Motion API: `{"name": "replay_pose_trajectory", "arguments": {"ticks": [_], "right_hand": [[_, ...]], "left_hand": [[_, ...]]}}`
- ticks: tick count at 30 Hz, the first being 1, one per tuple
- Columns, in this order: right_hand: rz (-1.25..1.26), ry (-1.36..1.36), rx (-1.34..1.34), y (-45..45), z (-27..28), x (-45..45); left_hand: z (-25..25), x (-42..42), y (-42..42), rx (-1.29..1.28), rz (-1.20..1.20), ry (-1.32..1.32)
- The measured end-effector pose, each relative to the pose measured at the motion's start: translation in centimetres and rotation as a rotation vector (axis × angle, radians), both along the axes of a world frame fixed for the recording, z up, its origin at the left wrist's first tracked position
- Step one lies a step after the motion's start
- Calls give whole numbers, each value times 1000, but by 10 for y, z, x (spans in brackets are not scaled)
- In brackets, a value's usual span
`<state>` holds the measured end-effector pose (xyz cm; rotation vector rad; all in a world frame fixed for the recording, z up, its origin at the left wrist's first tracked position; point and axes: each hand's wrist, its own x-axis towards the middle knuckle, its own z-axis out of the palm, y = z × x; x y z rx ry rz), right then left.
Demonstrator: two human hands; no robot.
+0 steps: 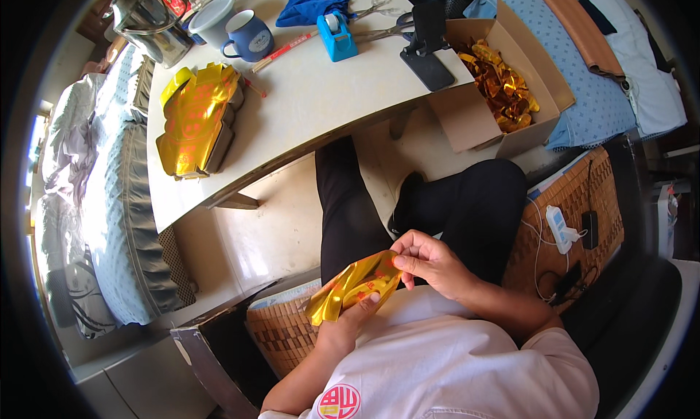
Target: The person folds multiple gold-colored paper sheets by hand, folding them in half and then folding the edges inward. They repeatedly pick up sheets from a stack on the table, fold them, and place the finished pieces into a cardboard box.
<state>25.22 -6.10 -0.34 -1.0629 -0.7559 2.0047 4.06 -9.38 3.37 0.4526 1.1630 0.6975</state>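
A sheet of shiny gold foil paper (355, 285) with red print is held over my lap, bent along its length. My left hand (358, 312) supports it from below, its thumb on the foil and the other fingers hidden behind. At the upper right corner of the sheet, my right hand (429, 260) pinches the edge between thumb and fingers. On the table at the left lie gold foil pieces (197, 118) with red print, stacked or joined together; which cannot be told. Folded gold foil pieces (500, 85) fill part of an open cardboard box (533, 63) at the right.
The white table (295, 107) carries a blue tape dispenser (336, 39), scissors (383, 33), a blue mug (249, 36), a steel kettle (150, 28), a roll of yellow tape (176, 85) and a phone stand (429, 47). A power strip (558, 230) with cables lies on the woven seat mat (599, 189) at my right.
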Motion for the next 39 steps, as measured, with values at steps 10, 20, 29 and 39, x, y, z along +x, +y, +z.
{"name": "replay_pose_trajectory", "arguments": {"ticks": [10,20,29,39], "right_hand": [[96,-2,357,17,0,-7],[-156,260,458,51,16,-40],[-252,427,451,68,17,-42],[-233,411,475,84,10,-44]], "left_hand": [[3,-7,4,56,39,95],[12,27,45,81,143,-176],[15,41,55,171,120,-108],[6,40,61,103,231,-183]]}}
